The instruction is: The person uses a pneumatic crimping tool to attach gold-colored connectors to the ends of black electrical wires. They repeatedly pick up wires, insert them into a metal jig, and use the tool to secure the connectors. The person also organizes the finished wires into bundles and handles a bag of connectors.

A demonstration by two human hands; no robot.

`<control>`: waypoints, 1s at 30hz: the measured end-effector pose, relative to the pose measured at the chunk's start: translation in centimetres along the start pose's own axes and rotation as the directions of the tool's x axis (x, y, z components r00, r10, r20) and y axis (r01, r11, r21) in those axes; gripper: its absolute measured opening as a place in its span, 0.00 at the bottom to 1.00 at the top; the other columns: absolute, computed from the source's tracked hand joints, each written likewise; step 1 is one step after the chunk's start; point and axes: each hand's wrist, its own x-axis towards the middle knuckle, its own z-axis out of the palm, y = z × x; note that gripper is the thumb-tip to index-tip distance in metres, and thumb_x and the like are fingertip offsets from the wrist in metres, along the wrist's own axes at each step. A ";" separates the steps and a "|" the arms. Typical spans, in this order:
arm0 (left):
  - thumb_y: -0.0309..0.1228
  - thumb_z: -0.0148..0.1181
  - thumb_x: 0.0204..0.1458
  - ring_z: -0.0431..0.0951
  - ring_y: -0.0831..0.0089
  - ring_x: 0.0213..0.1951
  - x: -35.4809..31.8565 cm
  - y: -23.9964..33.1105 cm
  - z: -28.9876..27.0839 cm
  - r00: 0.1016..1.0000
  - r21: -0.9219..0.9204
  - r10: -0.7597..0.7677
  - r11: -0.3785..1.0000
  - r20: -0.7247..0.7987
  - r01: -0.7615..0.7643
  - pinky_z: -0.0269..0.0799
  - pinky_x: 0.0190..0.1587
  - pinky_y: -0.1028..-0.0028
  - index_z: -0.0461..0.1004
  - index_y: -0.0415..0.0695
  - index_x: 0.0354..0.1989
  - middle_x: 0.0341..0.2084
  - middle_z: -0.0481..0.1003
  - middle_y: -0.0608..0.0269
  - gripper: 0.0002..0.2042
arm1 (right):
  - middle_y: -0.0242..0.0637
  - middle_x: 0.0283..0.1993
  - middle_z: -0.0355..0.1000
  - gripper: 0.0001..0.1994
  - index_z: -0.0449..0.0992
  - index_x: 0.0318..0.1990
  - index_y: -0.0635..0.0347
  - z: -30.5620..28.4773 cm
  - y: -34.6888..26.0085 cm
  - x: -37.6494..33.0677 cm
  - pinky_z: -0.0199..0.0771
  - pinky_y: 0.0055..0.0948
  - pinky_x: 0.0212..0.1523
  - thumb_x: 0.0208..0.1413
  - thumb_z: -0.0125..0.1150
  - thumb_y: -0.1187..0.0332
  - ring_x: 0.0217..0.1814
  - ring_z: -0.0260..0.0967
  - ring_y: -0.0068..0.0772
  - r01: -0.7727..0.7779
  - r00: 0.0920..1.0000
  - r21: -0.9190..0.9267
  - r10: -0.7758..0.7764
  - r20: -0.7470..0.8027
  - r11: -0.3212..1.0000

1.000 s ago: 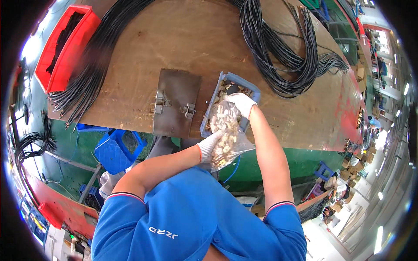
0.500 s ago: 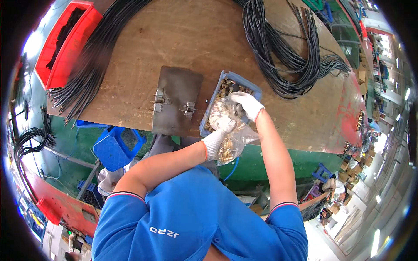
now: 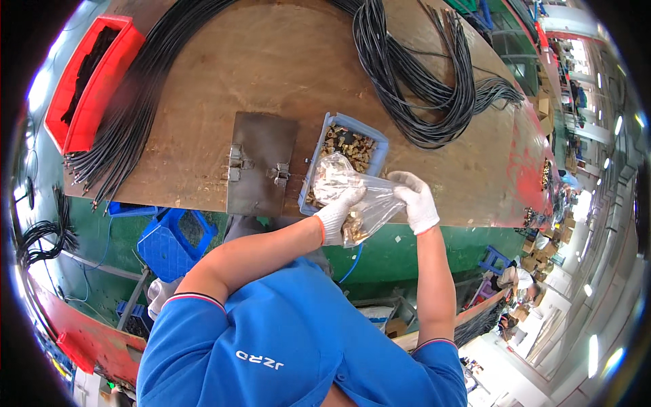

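A clear plastic bag (image 3: 376,201) with brass-coloured metal pieces in it is stretched between my two gloved hands, over the front of a blue-grey bin. My left hand (image 3: 337,214) is closed round the bag's middle. My right hand (image 3: 416,202) pinches the bag's edge on the right. The blue-grey bin (image 3: 381,140) stands on the table and holds many small brass-coloured metal fittings (image 3: 349,146). The bag and my left hand hide its near part. What lies under my left fingers is hidden.
Left of the bin lies a dark metal plate (image 3: 261,136) with two small clamps. Black cable bundles (image 3: 380,61) lie on the brown table (image 3: 271,68). A red bin (image 3: 88,139) stands at the far left. Below the table edge is a blue stool (image 3: 166,247).
My right hand has moved right and toward me, from above the bin, drawing the bag's edge out taut. My left hand keeps its hold. The whole view has shifted slightly.
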 end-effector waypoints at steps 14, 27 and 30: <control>0.52 0.58 0.65 0.71 0.79 0.23 -0.8 -3.6 2.8 0.991 0.133 0.105 0.987 -0.085 -0.093 0.69 0.23 0.78 0.74 0.50 0.40 0.26 0.75 0.68 0.17 | 0.34 0.35 0.78 0.16 0.80 0.48 0.65 -0.8 -2.1 0.5 0.76 0.23 0.32 0.51 0.56 0.80 0.31 0.75 0.24 0.027 0.981 0.377 0.047 -0.186 0.926; 0.43 0.52 0.69 0.74 0.72 0.18 -3.3 -4.5 4.0 0.974 0.452 0.225 0.867 0.026 -0.212 0.69 0.18 0.73 0.74 0.40 0.30 0.21 0.74 0.59 0.19 | 0.40 0.36 0.78 0.16 0.79 0.49 0.65 -1.5 -1.7 1.2 0.82 0.30 0.36 0.51 0.56 0.80 0.33 0.78 0.32 0.088 0.963 0.419 0.030 -0.267 0.904; 0.47 0.54 0.66 0.78 0.67 0.23 -3.5 -4.5 3.5 0.969 0.527 0.241 0.817 0.061 -0.236 0.74 0.23 0.68 0.77 0.40 0.35 0.25 0.77 0.54 0.20 | 0.38 0.33 0.78 0.15 0.80 0.47 0.65 -1.0 -2.9 0.4 0.80 0.27 0.32 0.51 0.56 0.81 0.29 0.76 0.29 0.093 0.964 0.445 0.031 -0.265 0.891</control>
